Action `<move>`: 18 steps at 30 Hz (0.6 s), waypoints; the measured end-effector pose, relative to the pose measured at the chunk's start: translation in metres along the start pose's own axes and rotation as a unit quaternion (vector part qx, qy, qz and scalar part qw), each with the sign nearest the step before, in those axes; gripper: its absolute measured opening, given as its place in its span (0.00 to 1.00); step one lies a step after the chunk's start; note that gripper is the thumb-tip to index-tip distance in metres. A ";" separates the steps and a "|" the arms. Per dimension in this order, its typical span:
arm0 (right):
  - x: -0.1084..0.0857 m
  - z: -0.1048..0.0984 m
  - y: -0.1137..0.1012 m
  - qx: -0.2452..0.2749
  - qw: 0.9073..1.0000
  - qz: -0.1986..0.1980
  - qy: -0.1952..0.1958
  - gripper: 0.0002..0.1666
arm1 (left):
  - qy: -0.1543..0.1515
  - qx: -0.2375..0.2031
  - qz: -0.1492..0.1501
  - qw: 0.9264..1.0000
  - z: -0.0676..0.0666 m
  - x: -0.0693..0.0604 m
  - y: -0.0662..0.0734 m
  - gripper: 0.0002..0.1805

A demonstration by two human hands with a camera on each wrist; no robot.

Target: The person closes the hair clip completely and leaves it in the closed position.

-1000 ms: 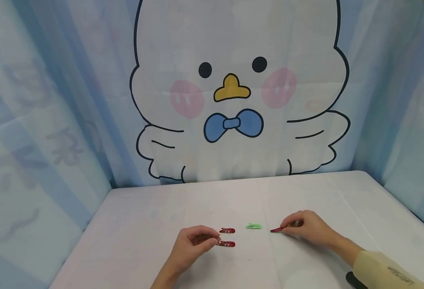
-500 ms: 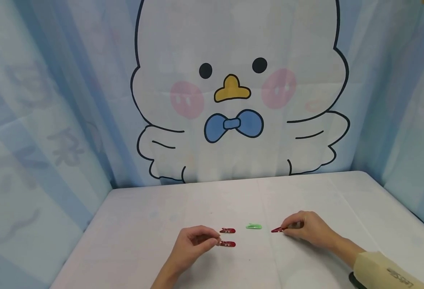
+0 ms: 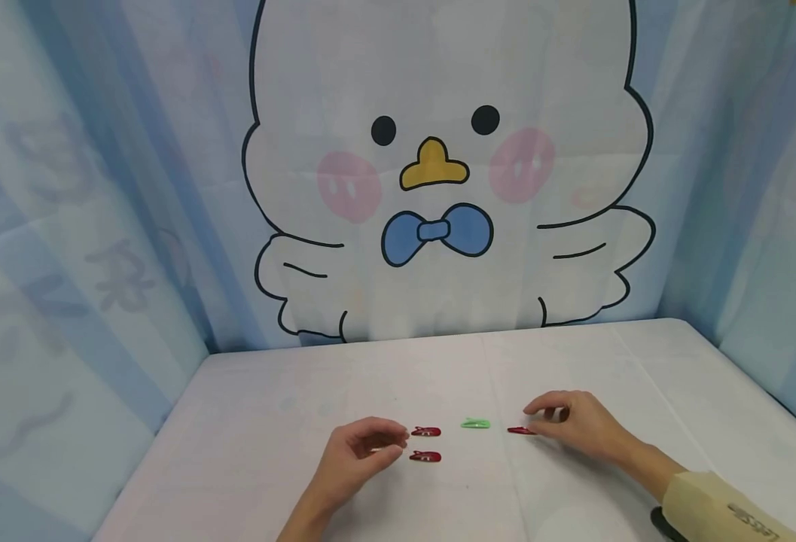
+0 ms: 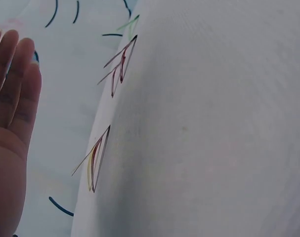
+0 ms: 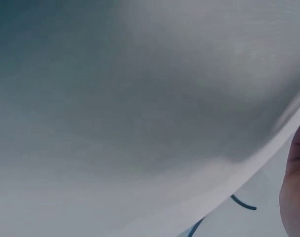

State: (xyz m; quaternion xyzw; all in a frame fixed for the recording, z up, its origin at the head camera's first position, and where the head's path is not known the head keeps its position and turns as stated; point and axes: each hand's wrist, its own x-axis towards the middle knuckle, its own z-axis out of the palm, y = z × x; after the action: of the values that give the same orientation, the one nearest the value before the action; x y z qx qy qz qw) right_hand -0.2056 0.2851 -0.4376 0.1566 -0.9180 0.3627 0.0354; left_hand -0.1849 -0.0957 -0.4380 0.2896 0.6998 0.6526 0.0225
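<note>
Two red snap hair clips (image 3: pixel 426 431) lie one behind the other in the head view, just right of my left hand (image 3: pixel 364 459). That hand hovers with fingers loosely bent and thumb apart, holding nothing. A light green hair clip (image 3: pixel 475 424) lies in the middle. Farther right, another red hair clip (image 3: pixel 521 430) lies flat, its right end hidden by my right hand (image 3: pixel 577 425), whose thumb is at the clip and whose index finger is raised. In the left wrist view, a red clip with a yellowish one (image 4: pixel 90 168) stands nearer than the other clips.
A white cloth covers the table (image 3: pixel 269 399). Behind it hangs a curtain (image 3: pixel 438 293) with a cartoon bird. Beige tape (image 3: pixel 716 504) wraps the right forearm, with a dark strap below it.
My right index finger has lifted away from the thumb, and the red clip it pinched now lies flat on the table. My left fingers have drawn back slightly from the near red clip.
</note>
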 end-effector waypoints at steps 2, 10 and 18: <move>0.002 0.001 -0.002 0.008 1.000 -0.004 0.000 0.11 | 0.008 0.028 -0.004 1.000 -0.003 0.000 0.000 0.13; 0.010 0.010 -0.014 0.032 0.999 -0.007 -0.018 0.13 | 0.062 0.087 -0.039 0.994 -0.015 -0.002 0.001 0.15; 0.014 0.014 -0.017 0.027 0.999 -0.012 -0.011 0.15 | 0.082 0.125 -0.070 0.986 -0.029 -0.005 -0.005 0.15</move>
State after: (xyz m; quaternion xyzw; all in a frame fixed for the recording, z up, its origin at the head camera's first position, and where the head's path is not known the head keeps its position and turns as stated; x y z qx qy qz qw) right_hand -0.2131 0.2606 -0.4340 0.1723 -0.9061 0.3855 0.0254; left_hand -0.1948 -0.1238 -0.4404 0.1857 0.7938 0.5786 -0.0258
